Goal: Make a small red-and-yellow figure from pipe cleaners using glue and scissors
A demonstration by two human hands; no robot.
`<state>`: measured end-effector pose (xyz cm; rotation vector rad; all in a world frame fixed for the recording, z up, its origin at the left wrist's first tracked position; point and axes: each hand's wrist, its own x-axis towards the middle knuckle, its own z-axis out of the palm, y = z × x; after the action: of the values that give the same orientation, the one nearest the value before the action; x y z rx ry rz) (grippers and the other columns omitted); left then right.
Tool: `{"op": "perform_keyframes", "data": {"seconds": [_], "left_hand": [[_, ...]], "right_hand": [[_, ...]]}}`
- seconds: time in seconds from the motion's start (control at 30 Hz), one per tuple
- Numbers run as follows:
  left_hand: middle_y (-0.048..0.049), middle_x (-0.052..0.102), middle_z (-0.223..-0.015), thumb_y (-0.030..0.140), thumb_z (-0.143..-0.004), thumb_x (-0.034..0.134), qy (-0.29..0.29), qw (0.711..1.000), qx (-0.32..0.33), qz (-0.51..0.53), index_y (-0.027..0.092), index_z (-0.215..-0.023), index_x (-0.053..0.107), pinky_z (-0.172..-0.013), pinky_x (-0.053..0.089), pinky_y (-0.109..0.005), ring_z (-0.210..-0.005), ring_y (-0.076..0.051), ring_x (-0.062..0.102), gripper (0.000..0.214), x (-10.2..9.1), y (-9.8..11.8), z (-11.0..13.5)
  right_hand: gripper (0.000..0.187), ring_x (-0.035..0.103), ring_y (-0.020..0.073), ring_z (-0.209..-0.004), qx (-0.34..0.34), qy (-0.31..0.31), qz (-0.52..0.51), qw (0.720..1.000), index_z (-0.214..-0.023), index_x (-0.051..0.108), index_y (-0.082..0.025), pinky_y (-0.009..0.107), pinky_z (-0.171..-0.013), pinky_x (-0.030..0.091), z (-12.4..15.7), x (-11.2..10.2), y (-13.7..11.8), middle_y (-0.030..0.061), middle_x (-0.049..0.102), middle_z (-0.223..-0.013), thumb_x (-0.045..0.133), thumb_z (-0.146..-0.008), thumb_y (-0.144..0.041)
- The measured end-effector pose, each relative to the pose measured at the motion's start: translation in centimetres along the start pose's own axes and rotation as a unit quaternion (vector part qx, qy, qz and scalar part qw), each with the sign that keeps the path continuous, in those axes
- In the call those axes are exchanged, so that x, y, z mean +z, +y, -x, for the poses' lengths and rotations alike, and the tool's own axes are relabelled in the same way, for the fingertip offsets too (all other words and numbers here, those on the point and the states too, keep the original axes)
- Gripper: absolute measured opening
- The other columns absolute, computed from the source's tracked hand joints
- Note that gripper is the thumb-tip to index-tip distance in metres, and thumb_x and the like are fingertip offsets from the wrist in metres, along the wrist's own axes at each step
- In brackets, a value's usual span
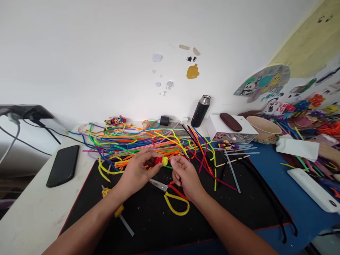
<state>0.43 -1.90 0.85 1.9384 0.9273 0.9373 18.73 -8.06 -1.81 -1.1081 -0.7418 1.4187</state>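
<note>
My left hand (139, 168) is closed in a pinch on a small red and yellow coiled pipe-cleaner piece (161, 161), held just above the black mat (148, 219). My right hand (186, 175) is close beside it on the right, fingers curled together near the yellow end; what they hold is hidden. Scissors with red and yellow handles (172, 198) lie on the mat right under both hands. A big heap of coloured pipe cleaners (138, 141) spreads behind the hands.
A black phone (63, 164) lies at the left on the white table. A black flask (201, 111), a white box (231, 129) and a bowl (264, 129) stand at the back right. More craft pieces and a white bar (313, 189) fill the blue area at the right.
</note>
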Motion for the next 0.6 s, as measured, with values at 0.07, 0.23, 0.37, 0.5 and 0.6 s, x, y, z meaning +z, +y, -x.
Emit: {"op": "perform_keyframes", "data": {"seconds": [0.07, 0.23, 0.37, 0.5, 0.6], "left_hand": [[-0.0041, 0.072, -0.098, 0.029, -0.093, 0.069, -0.002, 1.000, -0.001, -0.008, 0.021, -0.102, 0.074, -0.067, 0.058, -0.026, -0.076, -0.015, 0.068, 0.013, 0.0, -0.1, -0.1], [-0.0038, 0.071, -0.094, 0.028, -0.094, 0.068, -0.015, 0.999, 0.007, -0.037, 0.020, -0.102, 0.074, -0.066, 0.057, -0.026, -0.073, -0.015, 0.066, 0.013, 0.3, -0.2, 0.0], [-0.0050, 0.071, -0.095, 0.023, -0.094, 0.066, -0.017, 0.996, 0.030, -0.079, 0.020, -0.101, 0.074, -0.067, 0.056, -0.027, -0.075, -0.015, 0.066, 0.012, 0.4, -0.3, 0.1], [-0.0061, 0.070, -0.095, 0.018, -0.092, 0.065, -0.035, 0.992, 0.054, -0.111, 0.019, -0.101, 0.075, -0.067, 0.054, -0.027, -0.077, -0.017, 0.066, 0.013, 0.5, -0.5, 0.2], [-0.0063, 0.069, -0.094, 0.016, -0.092, 0.066, -0.051, 0.989, 0.065, -0.123, 0.018, -0.106, 0.074, -0.068, 0.054, -0.027, -0.079, -0.017, 0.066, 0.016, 0.8, -0.6, 0.3]], "right_hand": [[0.041, 0.032, 0.0052, -0.035, -0.016, 0.001, 0.021, 1.000, -0.095, 0.061, -0.020, 0.021, -0.038, 0.020, 0.1, -0.1, -0.1, -0.0130, 0.040, -0.049, 0.080, -0.082, -0.054], [0.032, 0.032, 0.0065, -0.037, -0.053, -0.001, 0.088, 0.995, -0.096, 0.063, -0.021, 0.023, -0.040, 0.023, 0.3, 0.0, -0.3, -0.0125, 0.041, -0.050, 0.078, -0.084, -0.046], [0.026, 0.033, 0.0080, -0.042, -0.072, -0.003, 0.134, 0.988, -0.098, 0.064, -0.020, 0.024, -0.044, 0.025, 0.3, 0.0, 0.1, -0.0118, 0.040, -0.054, 0.074, -0.087, -0.042], [0.025, 0.035, 0.0097, -0.048, -0.088, -0.012, 0.188, 0.978, -0.103, 0.065, -0.020, 0.025, -0.049, 0.029, 0.4, -0.1, 0.7, -0.0109, 0.040, -0.057, 0.073, -0.089, -0.040], [0.025, 0.039, 0.0111, -0.053, -0.100, -0.009, 0.225, 0.969, -0.104, 0.066, -0.019, 0.025, -0.053, 0.031, 0.4, -0.2, 0.7, -0.0097, 0.042, -0.060, 0.072, -0.088, -0.038]]}}
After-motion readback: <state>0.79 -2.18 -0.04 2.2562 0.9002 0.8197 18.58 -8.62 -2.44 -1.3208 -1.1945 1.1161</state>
